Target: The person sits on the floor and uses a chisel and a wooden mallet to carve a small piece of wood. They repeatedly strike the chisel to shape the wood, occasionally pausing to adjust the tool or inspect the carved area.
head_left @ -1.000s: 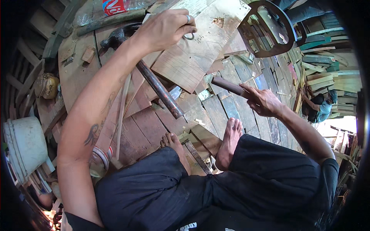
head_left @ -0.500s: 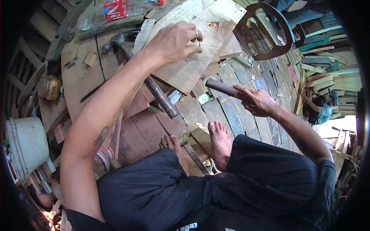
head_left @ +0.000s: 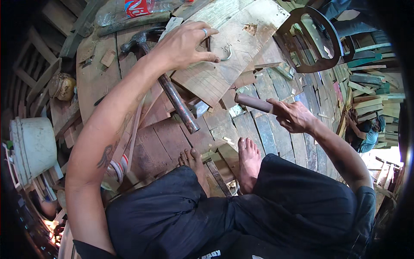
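My left hand (head_left: pixel 185 47) is over a pale wooden board (head_left: pixel 207 80), its thumb stretched out and apart from the fingers, with nothing plainly held. Just past the thumb, a thin curved metal piece like a hook (head_left: pixel 228 52) lies on the board. Closed fingers of my right hand (head_left: pixel 295 116) hold a brown rounded wooden stick (head_left: pixel 254 103), its free end pointing toward the board. Under my left forearm lies a claw hammer (head_left: pixel 179 103), head at the far left and handle toward me. The fingertips of my left hand are partly hidden.
A plastic bottle (head_left: pixel 138 7) lies at the far left. A dark oval wooden frame (head_left: pixel 321 67) stands right of the board. On the left are a jar (head_left: pixel 62 86) and a white bucket (head_left: pixel 34 146). Another person (head_left: pixel 366 131) sits at the far right among stacked planks.
My left hand has gone from a pinch above the board to spread fingers lower down. The curved metal piece now shows beside the thumb. My right hand keeps its hold on the stick.
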